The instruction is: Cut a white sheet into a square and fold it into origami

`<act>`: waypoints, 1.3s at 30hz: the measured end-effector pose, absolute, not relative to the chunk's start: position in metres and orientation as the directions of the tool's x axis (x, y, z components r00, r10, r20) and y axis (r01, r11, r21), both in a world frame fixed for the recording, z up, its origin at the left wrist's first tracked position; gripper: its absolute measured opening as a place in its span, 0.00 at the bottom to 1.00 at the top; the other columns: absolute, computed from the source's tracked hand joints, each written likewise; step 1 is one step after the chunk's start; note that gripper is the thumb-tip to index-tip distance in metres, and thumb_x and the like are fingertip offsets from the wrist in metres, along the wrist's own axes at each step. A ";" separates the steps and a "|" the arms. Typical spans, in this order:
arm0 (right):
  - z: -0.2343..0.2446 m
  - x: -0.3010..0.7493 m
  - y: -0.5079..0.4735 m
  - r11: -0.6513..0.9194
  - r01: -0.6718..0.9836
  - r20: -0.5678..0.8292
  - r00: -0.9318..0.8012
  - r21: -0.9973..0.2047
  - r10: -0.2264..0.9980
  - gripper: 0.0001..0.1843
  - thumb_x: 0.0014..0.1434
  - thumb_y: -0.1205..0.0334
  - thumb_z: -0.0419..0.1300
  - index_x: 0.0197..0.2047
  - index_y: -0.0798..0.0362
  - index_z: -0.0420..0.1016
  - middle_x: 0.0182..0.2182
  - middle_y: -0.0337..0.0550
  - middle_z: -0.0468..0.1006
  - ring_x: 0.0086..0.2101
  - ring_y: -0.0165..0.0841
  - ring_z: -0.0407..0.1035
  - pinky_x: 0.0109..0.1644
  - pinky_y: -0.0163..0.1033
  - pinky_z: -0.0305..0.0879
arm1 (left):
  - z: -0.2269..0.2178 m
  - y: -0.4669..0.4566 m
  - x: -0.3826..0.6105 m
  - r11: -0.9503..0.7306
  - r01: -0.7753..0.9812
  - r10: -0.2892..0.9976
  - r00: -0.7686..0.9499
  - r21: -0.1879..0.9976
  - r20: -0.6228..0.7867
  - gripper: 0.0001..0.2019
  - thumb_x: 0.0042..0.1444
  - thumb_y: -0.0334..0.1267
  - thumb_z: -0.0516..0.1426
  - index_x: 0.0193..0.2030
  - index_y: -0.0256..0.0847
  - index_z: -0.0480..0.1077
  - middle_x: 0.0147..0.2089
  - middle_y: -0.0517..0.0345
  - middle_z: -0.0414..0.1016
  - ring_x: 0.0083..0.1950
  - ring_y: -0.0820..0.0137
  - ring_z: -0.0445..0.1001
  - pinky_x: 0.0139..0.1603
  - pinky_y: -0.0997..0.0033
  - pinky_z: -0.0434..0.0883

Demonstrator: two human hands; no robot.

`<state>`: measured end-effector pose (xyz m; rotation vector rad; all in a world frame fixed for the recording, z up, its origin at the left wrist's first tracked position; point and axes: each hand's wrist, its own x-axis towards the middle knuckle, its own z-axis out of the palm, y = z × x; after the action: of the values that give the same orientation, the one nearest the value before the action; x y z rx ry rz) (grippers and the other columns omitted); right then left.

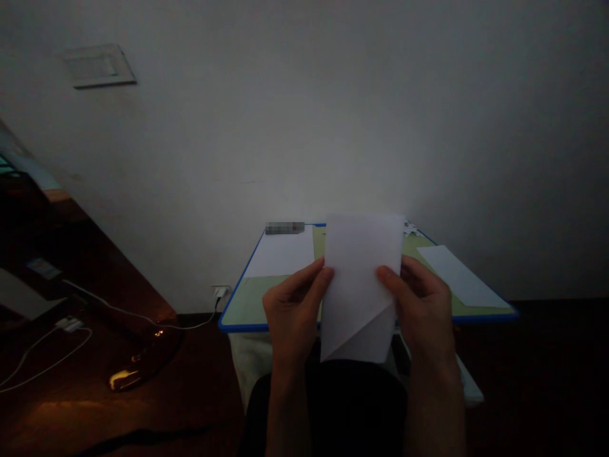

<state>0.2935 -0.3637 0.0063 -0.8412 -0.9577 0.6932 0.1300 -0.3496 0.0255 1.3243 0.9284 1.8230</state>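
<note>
A white folded sheet of paper [359,266] is held upright in front of me, above the near edge of the table. A diagonal fold line crosses its lower part. My left hand [295,311] pinches its left edge, thumb on the near face and fingers behind. On the opposite edge, my right hand [425,304] grips the paper the same way, its thumb lying flat on the front. The fingertips behind the sheet are hidden.
The green table [266,301] has a blue rim and stands against the wall. A white sheet [280,257] lies at its left, another white paper [461,276] at its right. Crumpled scraps [412,228] sit at the back. A plugged-in charger [220,293] trails a cable leftward.
</note>
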 end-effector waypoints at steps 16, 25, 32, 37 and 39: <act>0.006 0.299 -0.360 0.511 -0.031 0.436 0.478 -0.859 0.762 0.12 0.57 0.50 0.74 0.33 0.49 0.83 0.31 0.39 0.83 0.31 0.34 0.74 0.35 0.38 0.70 | 0.020 -0.346 0.129 -0.503 -0.064 0.846 -0.242 0.862 0.475 0.09 0.53 0.38 0.72 0.42 0.46 0.86 0.42 0.54 0.89 0.42 0.61 0.88 0.45 0.63 0.87; 0.010 0.302 -0.356 0.503 -0.019 0.445 0.439 -0.864 0.781 0.17 0.60 0.50 0.70 0.26 0.51 0.78 0.25 0.35 0.74 0.29 0.31 0.66 0.33 0.37 0.62 | 0.013 -0.330 0.126 -0.479 -0.050 0.862 -0.214 0.876 0.459 0.09 0.51 0.38 0.73 0.41 0.45 0.87 0.40 0.52 0.89 0.41 0.61 0.88 0.45 0.63 0.86; 0.003 0.313 -0.348 0.525 -0.089 0.415 0.509 -0.846 0.754 0.11 0.58 0.54 0.73 0.30 0.51 0.83 0.25 0.36 0.77 0.28 0.31 0.68 0.32 0.35 0.63 | 0.011 -0.324 0.128 -0.472 0.003 0.873 -0.136 0.881 0.468 0.10 0.49 0.39 0.73 0.40 0.44 0.87 0.39 0.51 0.89 0.39 0.59 0.88 0.44 0.62 0.87; -0.002 0.318 -0.343 0.545 -0.069 0.415 0.569 -0.836 0.709 0.12 0.59 0.53 0.71 0.29 0.52 0.83 0.25 0.36 0.77 0.28 0.30 0.67 0.32 0.36 0.62 | 0.010 -0.322 0.131 -0.481 0.007 0.871 -0.110 0.877 0.479 0.08 0.49 0.38 0.72 0.38 0.46 0.87 0.38 0.53 0.89 0.38 0.60 0.88 0.42 0.65 0.86; -0.004 0.319 -0.341 0.583 -0.152 0.409 0.574 -0.798 0.709 0.07 0.56 0.56 0.74 0.37 0.49 0.86 0.34 0.39 0.84 0.34 0.33 0.74 0.40 0.39 0.69 | 0.010 -0.322 0.131 -0.487 0.005 0.870 -0.091 0.873 0.485 0.07 0.50 0.38 0.72 0.38 0.47 0.87 0.38 0.54 0.89 0.38 0.60 0.88 0.41 0.67 0.86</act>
<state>0.3188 -0.3411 -0.0040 -0.7928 -0.8053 0.5712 0.1312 -0.3222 0.0097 1.5159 0.9779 1.6552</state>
